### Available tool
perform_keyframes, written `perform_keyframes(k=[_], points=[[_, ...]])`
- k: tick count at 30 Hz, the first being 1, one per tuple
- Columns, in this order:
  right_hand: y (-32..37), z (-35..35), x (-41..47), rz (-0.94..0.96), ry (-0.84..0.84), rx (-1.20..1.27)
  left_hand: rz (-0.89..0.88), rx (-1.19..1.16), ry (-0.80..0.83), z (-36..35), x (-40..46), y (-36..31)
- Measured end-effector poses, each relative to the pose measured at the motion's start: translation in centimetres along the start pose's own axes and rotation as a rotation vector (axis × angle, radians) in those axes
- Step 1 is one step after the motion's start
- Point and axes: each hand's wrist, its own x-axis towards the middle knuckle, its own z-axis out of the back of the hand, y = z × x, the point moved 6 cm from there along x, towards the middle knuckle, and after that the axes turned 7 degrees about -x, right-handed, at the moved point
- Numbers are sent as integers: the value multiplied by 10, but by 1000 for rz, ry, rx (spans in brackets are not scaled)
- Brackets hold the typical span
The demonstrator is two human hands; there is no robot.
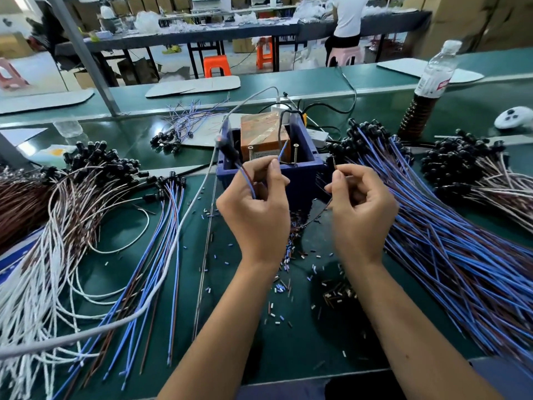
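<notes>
- left hand [256,209]: thumb and forefinger pinched together on a thin blue insulated wire [282,153], whose end rises over the near wall of the dark blue plastic box [302,180];
- right hand [360,206]: fingers curled, fingertips clamped on a thin brown wire [317,216];
- both wires are held above the middle of the green tabletop [259,342], just before the box;
- a heap of blue and brown leads [447,241] lies toward the right edge.
</notes>
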Motion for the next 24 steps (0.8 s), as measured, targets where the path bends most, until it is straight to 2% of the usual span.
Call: perform_keyframes(k=[3,5,8,11,14,17,21,24], points=[[-10,27,7,-155,-103,42,114,-77,82,-43,-3,-17],[-8,52,9,-156,-227,28,252,-104,188,-76,-4,-23],[18,94,15,131,-370,-162,502,-136,431,-128,-12,-29],[39,109,27,411,-323,-390,717,-269,587,-164,-22,-40],[30,105,42,353,-103,-598,939,-522,591,-191,-28,-53],[15,108,44,209,85,-475,1034,-757,573,-211,-28,-62],[14,135,50,230,2,-384,1122,-922,471,-222,-15,-55],[10,152,57,248,-60,-454,1065,-752,413,-221,-1,-44]])
